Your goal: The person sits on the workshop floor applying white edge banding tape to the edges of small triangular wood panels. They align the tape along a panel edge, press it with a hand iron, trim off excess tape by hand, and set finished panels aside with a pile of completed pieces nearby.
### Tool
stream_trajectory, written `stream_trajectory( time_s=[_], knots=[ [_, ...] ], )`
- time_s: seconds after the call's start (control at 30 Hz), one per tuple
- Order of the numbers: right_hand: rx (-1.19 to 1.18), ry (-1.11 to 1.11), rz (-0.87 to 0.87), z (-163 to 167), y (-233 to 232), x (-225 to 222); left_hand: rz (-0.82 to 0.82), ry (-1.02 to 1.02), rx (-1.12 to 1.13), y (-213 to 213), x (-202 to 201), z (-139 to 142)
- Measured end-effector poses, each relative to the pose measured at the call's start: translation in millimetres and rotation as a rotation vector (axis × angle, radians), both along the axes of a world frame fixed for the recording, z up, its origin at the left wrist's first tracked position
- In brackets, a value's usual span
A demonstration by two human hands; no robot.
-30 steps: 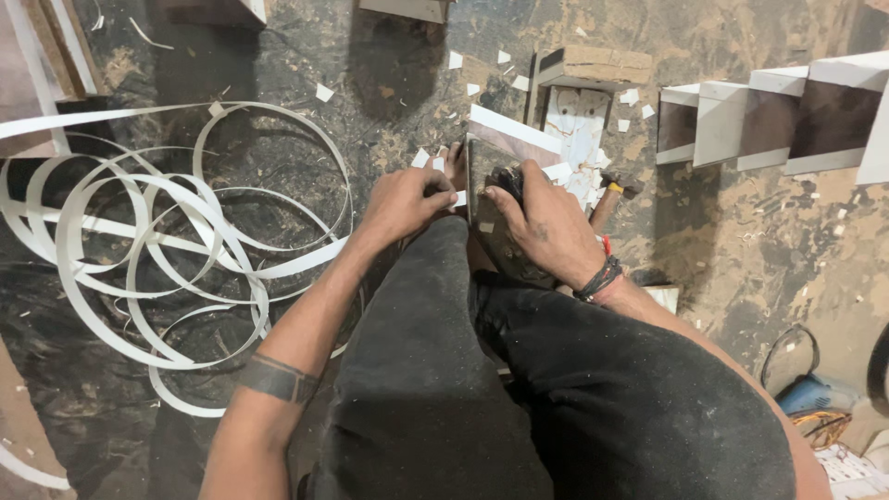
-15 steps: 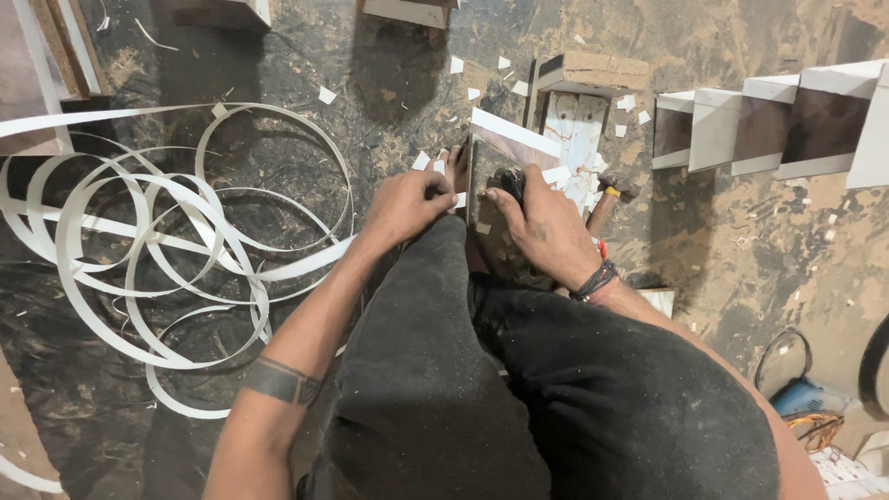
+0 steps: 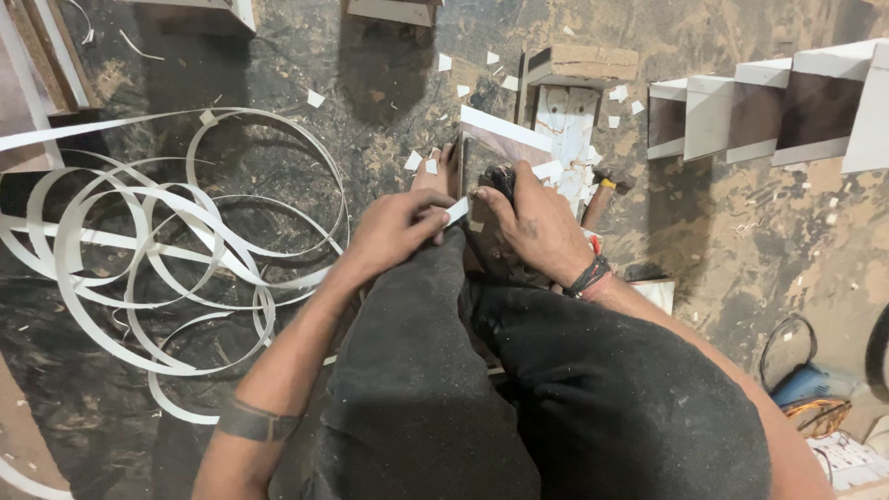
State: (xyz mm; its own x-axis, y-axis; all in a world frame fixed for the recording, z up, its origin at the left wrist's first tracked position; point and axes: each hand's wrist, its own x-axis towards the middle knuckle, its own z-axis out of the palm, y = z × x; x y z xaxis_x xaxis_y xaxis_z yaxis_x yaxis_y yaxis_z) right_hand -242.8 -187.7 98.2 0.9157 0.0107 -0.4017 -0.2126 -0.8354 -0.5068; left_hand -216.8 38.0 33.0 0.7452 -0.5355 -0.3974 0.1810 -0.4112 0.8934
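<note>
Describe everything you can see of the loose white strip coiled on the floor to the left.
The white strip is a long, thin, flat band, like plastic or laminate edging, lying loose on the dark, dusty floor left of the person's knee. It curls into many overlapping loops, with one straight run leaving the frame at the left edge. It looks limp and tangled, not wound on a reel. Neither hand touches this coil.

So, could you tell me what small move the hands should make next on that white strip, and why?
Probably press the white strip down along the panel edge. The left hand pinches the strip's free end while the right hand braces the panel, so the strip looks not yet seated.
</note>
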Motion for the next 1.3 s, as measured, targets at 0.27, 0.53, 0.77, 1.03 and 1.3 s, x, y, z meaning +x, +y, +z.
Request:
stream_trajectory(
  time_s=[0.27, 0.53, 0.77, 1.03, 1.3],
  knots=[
    [0.034, -0.035, 0.022, 2.1, -1.1, -0.3, 0.034, -0.969, 0.554, 45.3, -1.9, -20.7],
    [0.009, 0.024, -0.016, 6.5, -1.0, 1.5, 0.105, -0.71, 0.148, -5.3, -12.1, -34.5],
    [-0.07, 0.038, -0.01, 13.1, -4.4, 6.3, -0.103, -0.979, 0.047, -6.2, 2.7, -22.1],
    [-0.083, 0.101, -0.067, 16.6, -18.0, 8.4, -0.229, -1.151, 0.191, -10.7, 10.7, -29.7],
    [-0.183, -0.035, -0.138, 7.3, -76.5, 0.8, -0.242, -1.087, 0.207, -24.5, 12.1, -31.9]
  ],
)
